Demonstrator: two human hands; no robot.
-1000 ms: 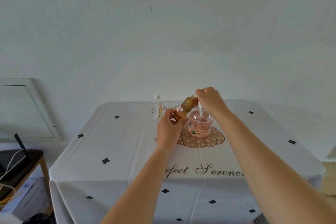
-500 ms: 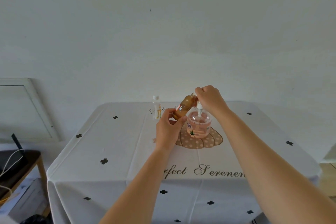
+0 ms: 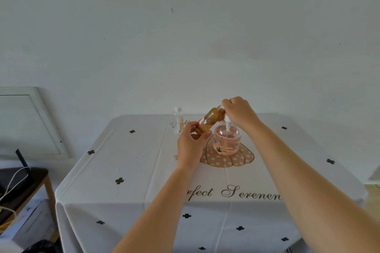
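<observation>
Left hand [image 3: 190, 146] is closed round the base of a brown bottle [image 3: 209, 120], held tilted above the table [image 3: 144, 160] so that its open neck meets the pump of a pink soap dispenser [image 3: 227, 141]. Right hand [image 3: 238, 112] is curled over that pump, apparently to fill the bottle. The spout is hidden beneath the fingers.

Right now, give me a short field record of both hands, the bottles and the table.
left hand: grips the amber bottle near its base
amber bottle: tilted, off the table, neck raised toward the right hand
right hand: curled over the top of the pump dispenser
pump dispenser: upright on the tablecloth, pink liquid inside
white bottle: upright behind the others, no hand on it
tablecloth: white with black crosses
</observation>
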